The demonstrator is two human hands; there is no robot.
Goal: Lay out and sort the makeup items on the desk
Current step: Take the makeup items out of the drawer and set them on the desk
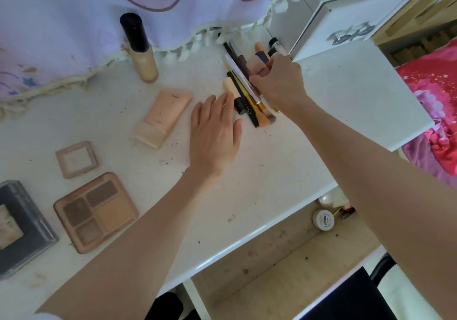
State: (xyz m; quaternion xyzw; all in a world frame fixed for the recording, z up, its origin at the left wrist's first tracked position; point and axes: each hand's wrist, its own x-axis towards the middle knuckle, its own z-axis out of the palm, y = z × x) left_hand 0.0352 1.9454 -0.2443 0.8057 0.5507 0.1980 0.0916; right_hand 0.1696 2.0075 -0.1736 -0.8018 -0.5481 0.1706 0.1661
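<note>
A bundle of makeup pencils and brushes (pixel 243 92) lies on the white desk (pixel 259 176) near its back right. My right hand (pixel 279 82) sits on top of the bundle, fingers curled round several of the sticks. My left hand (pixel 214 131) rests flat on the desk just left of the bundle, fingers straight, fingertips beside a cream-capped stick (pixel 230 86). A pink tube (pixel 163 117) lies further left. A foundation bottle (pixel 142 50) with a black cap stands at the back. A four-pan brown palette (pixel 96 212) and a small square compact (pixel 77 159) lie at the left.
A dark grey box (pixel 19 228) sits at the left edge. A lilac fringed cloth (pixel 86 23) hangs behind the desk. A white cabinet (pixel 346 25) stands at the back right. Below the desk edge is an open drawer with a small white jar (pixel 323 219). A black chair (pixel 351 295) is in front.
</note>
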